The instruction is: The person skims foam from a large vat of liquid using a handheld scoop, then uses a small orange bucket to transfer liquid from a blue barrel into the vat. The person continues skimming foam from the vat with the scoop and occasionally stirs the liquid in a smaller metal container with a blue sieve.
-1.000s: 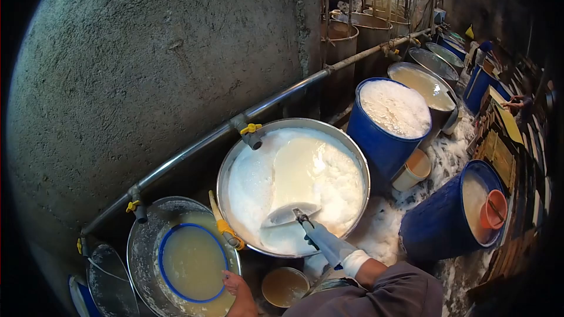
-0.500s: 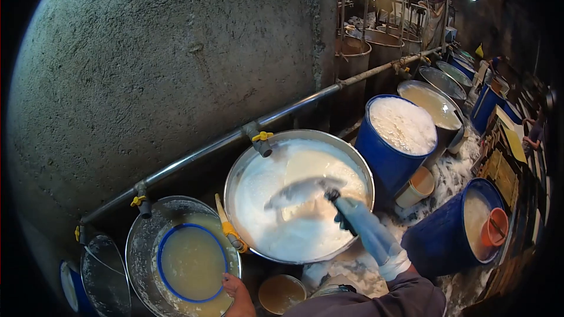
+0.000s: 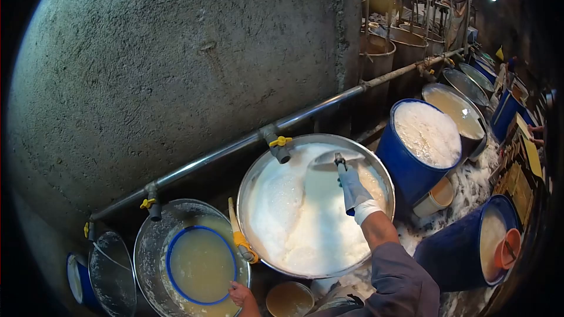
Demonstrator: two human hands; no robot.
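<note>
My right hand (image 3: 350,186), in a bluish rubber glove, is closed around the short dark handle of a broad, curved metal skimmer (image 3: 326,162). The skimmer is at the far side of a wide metal vat (image 3: 390,191), over white, foamy liquid (image 3: 273,211) with a smoother cream patch. Whether its edge dips below the surface is hard to see. At the lower left, my bare left hand (image 3: 239,294) has its fingers closed at the rim of a blue-rimmed round vessel (image 3: 168,267). Cloudy yellowish liquid fills this vessel, which sits inside another metal vat (image 3: 141,252).
A metal pipe (image 3: 217,155) with yellow-handled taps (image 3: 281,141) runs along the rough wall. An orange-and-yellow hose (image 3: 241,240) lies between the vats. Blue barrels (image 3: 396,155) and a bucket (image 3: 435,196) stand right; a small tub (image 3: 289,299) is below. Another person's arm (image 3: 536,132) shows far right.
My right hand has carried the skimmer away from me, to the vat's far side. The cream patch has widened. My left hand stays at the blue rim, while the whole view has shifted slightly.
</note>
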